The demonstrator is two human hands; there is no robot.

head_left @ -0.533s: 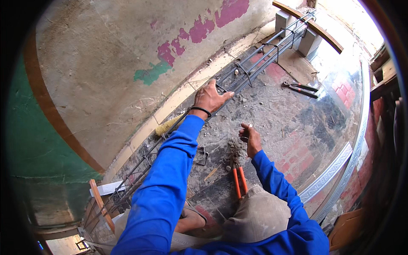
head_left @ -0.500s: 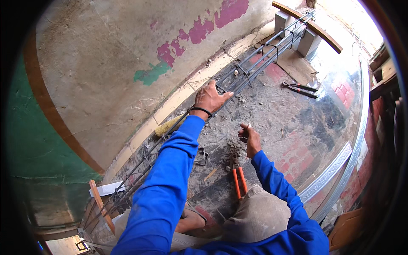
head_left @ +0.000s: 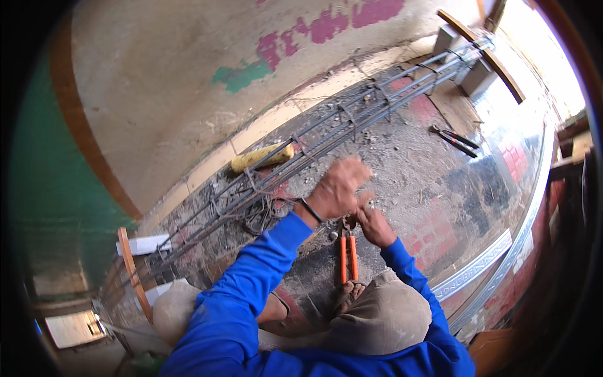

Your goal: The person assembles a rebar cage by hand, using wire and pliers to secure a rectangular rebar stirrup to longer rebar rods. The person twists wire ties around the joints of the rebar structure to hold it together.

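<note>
My left hand point(head_left: 339, 188), with a black band at its wrist, is blurred by motion just beyond my right hand. The fingers of my right hand point(head_left: 375, 226) are curled in close to it; anything small between them is hidden. Just below the two hands, end-cutting pincers point(head_left: 349, 257) with orange handles stand near my feet, their jaws toward my right hand. A long steel rebar cage point(head_left: 355, 127) with square stirrups runs diagonally past my hands, and neither hand touches it. Near my left wrist lies a dark tangle of wire or stirrups point(head_left: 260, 217).
A yellow cylinder point(head_left: 260, 157) lies by the wall beside the cage. The cage's far end rests near grey blocks point(head_left: 475, 78) and a wooden strip point(head_left: 502, 69). Second pincers point(head_left: 455, 139) lie at the right, above metal strips point(head_left: 474, 267). Rubble covers the floor.
My left hand has let go of the rebar cage and come back toward my right hand. The right hand has shifted slightly nearer me. The view has also moved.
</note>
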